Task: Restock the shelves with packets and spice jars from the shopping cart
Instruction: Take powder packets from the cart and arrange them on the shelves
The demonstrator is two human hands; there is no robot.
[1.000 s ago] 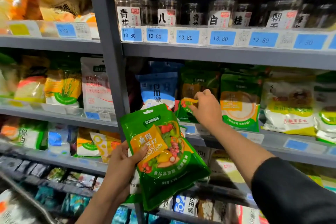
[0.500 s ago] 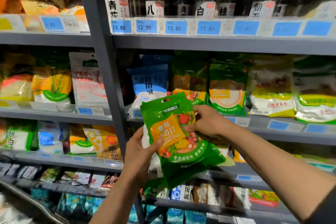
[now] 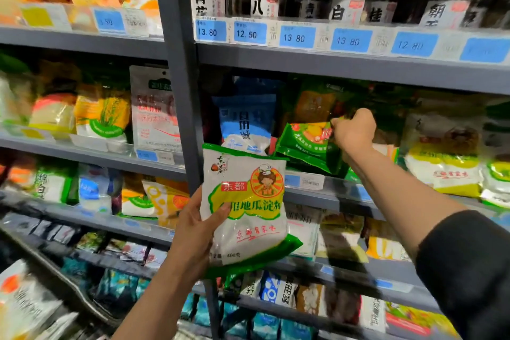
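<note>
The left hand (image 3: 193,232) holds a white packet (image 3: 245,210) upright before the grey shelf post (image 3: 179,77), thumb on its front and fingers curled behind (a second green packet edge shows under it). At about 1 o'clock from it, the right hand (image 3: 354,132) pinches the top of a green packet (image 3: 306,143), tilted on the middle shelf (image 3: 331,188) just beside a blue packet (image 3: 245,124).
</note>
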